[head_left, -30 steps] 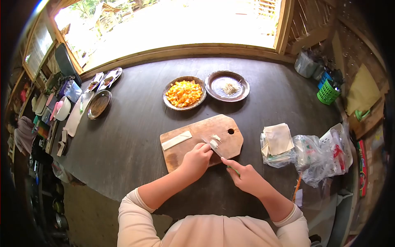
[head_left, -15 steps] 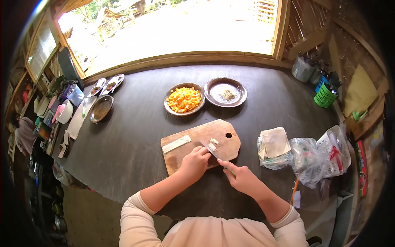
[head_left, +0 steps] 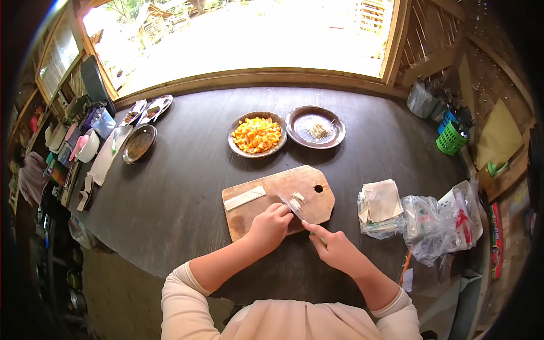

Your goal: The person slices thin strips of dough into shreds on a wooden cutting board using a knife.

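Wooden board (head_left: 317, 205): knife barely moving

Right hand (head_left: 333, 249) is clamping the knife (head_left: 298, 215); left hand (head_left: 271, 225) is bunching beside it, can't tell if gripping. Pale slivers (head_left: 295, 204) are lying alongside, strip (head_left: 245, 199) sitting at board's 9 o'clock, bowl (head_left: 254, 155) at 11, plate (head_left: 300, 127) at 1. Since last frame, only view is shifting: work is staying put.

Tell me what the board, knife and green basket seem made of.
Board: wood, apparently matt, by its tan colour and darker brown patches. Knife: blade probably metal, being thin and greyish; finish unclear. Green basket: likely smooth plastic, by its bright, even colour and regular holes.
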A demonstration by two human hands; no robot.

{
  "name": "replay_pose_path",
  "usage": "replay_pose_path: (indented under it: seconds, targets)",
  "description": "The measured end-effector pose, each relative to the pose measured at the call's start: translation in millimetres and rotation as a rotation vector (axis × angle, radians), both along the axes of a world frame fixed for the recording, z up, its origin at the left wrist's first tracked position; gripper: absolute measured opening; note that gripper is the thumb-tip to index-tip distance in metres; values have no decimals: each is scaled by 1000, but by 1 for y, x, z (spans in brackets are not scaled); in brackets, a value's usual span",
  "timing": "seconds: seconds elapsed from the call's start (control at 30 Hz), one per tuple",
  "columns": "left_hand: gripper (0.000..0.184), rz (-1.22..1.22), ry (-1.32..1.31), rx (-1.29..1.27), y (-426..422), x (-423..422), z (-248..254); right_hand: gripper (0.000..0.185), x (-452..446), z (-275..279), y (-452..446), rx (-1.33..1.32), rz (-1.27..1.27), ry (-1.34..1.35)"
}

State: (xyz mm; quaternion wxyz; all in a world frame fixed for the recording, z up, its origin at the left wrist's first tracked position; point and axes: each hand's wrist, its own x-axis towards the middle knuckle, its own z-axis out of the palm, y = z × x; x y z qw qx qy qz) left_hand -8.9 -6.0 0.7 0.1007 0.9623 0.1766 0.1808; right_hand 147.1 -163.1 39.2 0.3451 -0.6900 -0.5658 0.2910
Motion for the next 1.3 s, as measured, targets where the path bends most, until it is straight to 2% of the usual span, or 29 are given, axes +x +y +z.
replay_pose_path:
  seconds: [0.07, 0.3, 0.4, 0.67, 0.77, 0.9, 0.97, 1.2, 1.3]
  targets:
    - [22, 6, 3, 0, 2, -1, 0, 40, 3, 10, -4, -67, -3, 94]
    - [21, 2, -24, 24, 3, 1, -5, 40, 3, 8, -6, -96, -2, 101]
    - [20, -6, -38, 25, 1, 1, -4, 38, -2, 1, -3, -37, -15, 8]
    - [19, 12, -2, 8, 2, 0, -3, 39, 1, 17, -9, -126, -17, 121]
    - [18, 11, -24, 10, 1, 2, -5, 39, -3, -2, -3, -21, -20, 64]
    - [18, -1, -35, 36, 1, 1, -4, 40, -5, 4, 0, -66, -21, 16]
    - [18, 12, -31, 32, 2, 1, -5, 38, -2, 12, -6, -92, -23, 99]
    - [18, 10, -21, 39, 1, 2, -3, 38, 3, 7, -5, -81, -11, 107]
    - [17, 2, -19, 45, 0, 0, -5, 38, 1, 5, -1, -78, -21, 31]
